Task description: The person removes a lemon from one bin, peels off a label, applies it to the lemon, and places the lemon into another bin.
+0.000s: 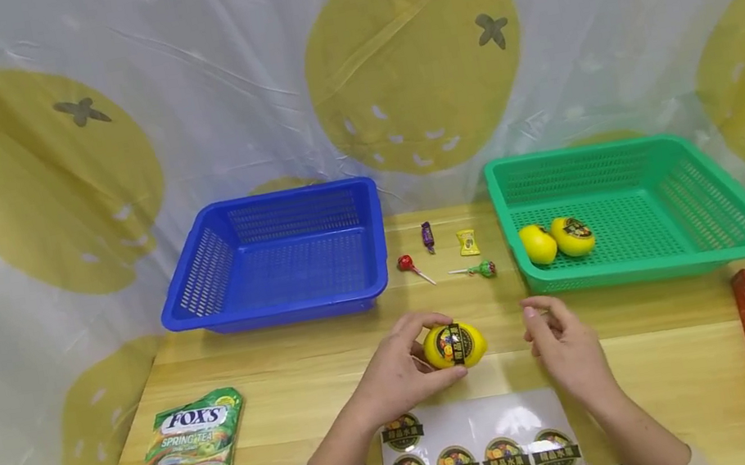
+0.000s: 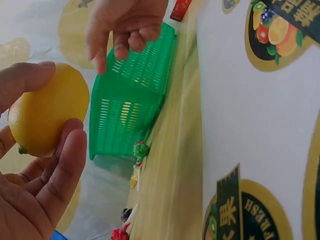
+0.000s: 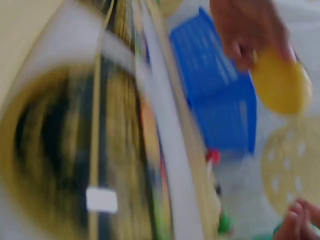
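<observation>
Lemon: the round yellow plastic lemon (image 1: 455,345), a dark round sticker on its face, sits in the grip of the left hand (image 1: 397,373), thumb and fingers curled round its left side, held just above the wooden bench (image 1: 294,379). Left of the lemon lies a green Fox's candy bag (image 1: 185,463); behind it to the left stands an empty blue plastic basket (image 1: 276,258). Below the lemon lies a white sheet of round stickers (image 1: 480,442). Right of the lemon, apart from it, the right hand (image 1: 563,344) hovers with fingers loosely curled, holding nothing. Behind to the right, a green plastic basket (image 1: 638,210) holds two more yellow lemons (image 1: 557,240).
</observation>
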Tool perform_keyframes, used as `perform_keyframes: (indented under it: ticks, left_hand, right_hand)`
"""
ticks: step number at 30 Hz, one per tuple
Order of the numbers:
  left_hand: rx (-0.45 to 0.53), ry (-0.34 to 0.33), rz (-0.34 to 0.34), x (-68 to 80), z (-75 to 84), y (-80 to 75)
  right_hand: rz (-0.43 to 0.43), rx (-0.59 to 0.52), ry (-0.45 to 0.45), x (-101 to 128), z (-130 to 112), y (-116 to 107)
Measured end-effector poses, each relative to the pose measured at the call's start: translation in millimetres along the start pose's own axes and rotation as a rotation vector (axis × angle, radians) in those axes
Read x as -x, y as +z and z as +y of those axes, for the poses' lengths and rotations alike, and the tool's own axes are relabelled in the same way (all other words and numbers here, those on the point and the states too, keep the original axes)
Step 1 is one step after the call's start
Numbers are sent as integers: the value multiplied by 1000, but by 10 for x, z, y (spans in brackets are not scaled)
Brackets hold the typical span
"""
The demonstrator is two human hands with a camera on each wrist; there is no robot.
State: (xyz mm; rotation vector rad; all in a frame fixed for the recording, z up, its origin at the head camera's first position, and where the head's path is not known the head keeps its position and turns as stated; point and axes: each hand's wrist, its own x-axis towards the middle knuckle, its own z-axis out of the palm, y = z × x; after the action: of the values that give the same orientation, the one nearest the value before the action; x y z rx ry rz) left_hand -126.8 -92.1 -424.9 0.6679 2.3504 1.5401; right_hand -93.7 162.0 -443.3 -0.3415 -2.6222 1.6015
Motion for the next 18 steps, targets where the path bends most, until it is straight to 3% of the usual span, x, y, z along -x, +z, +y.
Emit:
perform_keyframes:
  ticks: [5,10,14,18]
  left_hand:
    - [-52,-12,43,-7,-9,7]
    - [-87,-34,33,-81,35,36]
    - [-116,-21,-1,-291,186,81]
    - [-169,56,-11,-649,414,156]
  right_hand:
    - [273,-45,115,-148,185,-410]
    - [396,-56,202,-339,296,-717]
    - [433,-67,250,-435,338,-813]
    - [455,-89,258,-482,345,-797]
